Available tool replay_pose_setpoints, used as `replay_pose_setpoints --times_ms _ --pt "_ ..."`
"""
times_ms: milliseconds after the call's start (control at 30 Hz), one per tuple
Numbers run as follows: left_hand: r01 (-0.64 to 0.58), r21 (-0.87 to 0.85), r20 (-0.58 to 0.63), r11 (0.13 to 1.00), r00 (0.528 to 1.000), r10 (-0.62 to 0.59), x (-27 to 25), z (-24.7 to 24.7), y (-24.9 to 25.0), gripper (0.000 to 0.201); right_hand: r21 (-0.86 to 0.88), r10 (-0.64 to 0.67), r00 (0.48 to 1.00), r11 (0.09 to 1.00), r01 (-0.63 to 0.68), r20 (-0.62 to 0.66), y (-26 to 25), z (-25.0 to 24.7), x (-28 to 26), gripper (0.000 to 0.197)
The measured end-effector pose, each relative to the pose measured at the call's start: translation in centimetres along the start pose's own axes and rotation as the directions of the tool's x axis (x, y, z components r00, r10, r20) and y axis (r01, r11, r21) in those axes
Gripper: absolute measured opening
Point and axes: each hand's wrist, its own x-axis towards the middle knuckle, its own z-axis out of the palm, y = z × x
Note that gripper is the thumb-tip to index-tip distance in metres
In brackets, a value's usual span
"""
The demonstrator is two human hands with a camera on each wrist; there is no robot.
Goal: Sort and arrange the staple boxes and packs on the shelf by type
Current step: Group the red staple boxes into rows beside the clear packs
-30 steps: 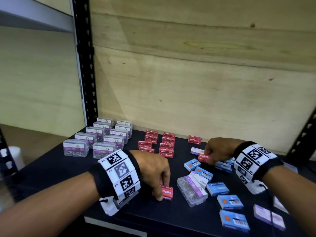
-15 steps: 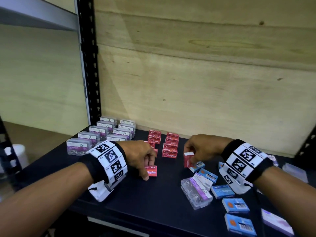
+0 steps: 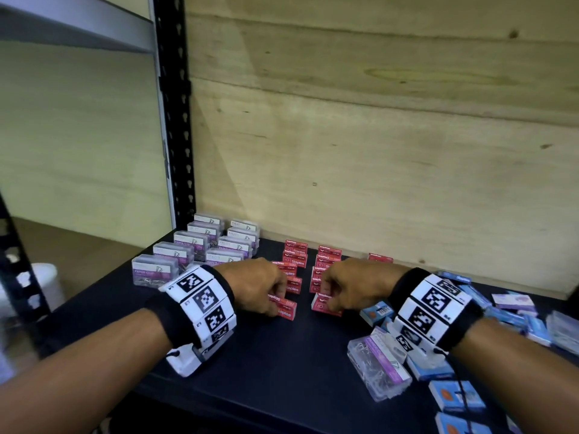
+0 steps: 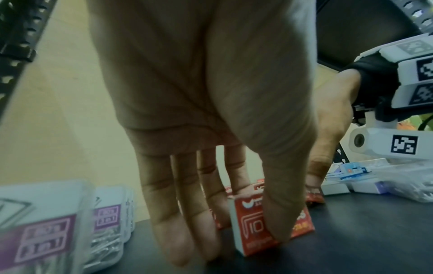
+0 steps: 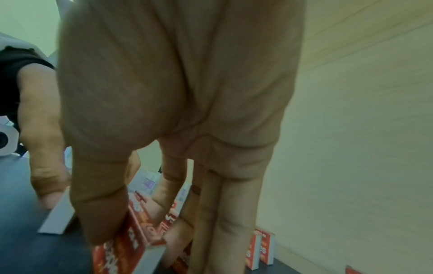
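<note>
At frame centre, the left hand (image 3: 257, 286) is pinching a red staple box (image 3: 283, 308) on the black shelf (image 3: 282, 364); the right hand (image 3: 354, 286) is gripping another red box (image 3: 322, 305), its label partly hidden by fingers.

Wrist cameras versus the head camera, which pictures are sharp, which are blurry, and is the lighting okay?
Head view: evenly lit and mostly sharp, the left hand and right hand clear, edges smeared and bent by the wide lens. Left wrist view: dim, greenish, but the red staple box print is partly readable. Right wrist view: the softest, its red box lettering blurred.
</note>
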Motion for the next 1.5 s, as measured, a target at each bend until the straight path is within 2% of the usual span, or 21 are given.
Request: replay_pose_setpoints --times_ms 233,400,567,700,1033,1333,1433,1500 --pt "0.010 0.107 -0.031 0.994 1.000 -0.007 -0.4 -0.1 0.4 0.028 0.003 -0.007 1.000 1.000 0.007 -0.009 0.1 0.3 0.6 0.019" --pt "0.003 0.115 -0.024 0.993 1.000 0.000 -0.3 -0.4 0.7 0.026 0.033 0.008 0.999 0.999 -0.009 0.038 0.3 0.0 0.3 0.032" --pt "0.001 0.130 -0.030 0.992 1.000 0.003 0.0 -0.6 0.8 0.026 0.028 0.016 0.999 0.999 -0.018 0.047 0.7 0.0 0.2 0.022" --pt "-0.005 0.148 -0.046 0.989 0.999 0.012 0.1 -0.5 0.9 0.028 0.044 0.007 0.998 0.999 -0.010 0.055 0.7 0.0 0.2 0.020" --pt "-0.004 0.123 -0.048 0.992 0.999 0.010 0.2 -0.4 0.8 0.027 0.055 0.026 0.998 0.998 -0.029 0.054 1.0 0.2 0.5 0.025" --pt "0.009 0.088 -0.029 0.996 1.000 -0.007 0.0 -0.5 0.8 0.028 0.054 0.074 0.996 0.996 -0.077 0.044 1.5 0.6 0.4 0.042" --pt "0.024 0.026 -0.017 0.999 1.000 -0.023 -0.3 -0.6 0.6 0.031 0.089 0.071 0.997 0.993 -0.074 0.043 1.9 0.7 0.1 0.041" --pt "0.044 -0.034 0.002 0.998 0.999 -0.044 -0.7 -0.8 0.5 0.034 0.176 0.059 0.997 0.982 -0.065 0.042 2.3 0.6 -0.3 0.039"
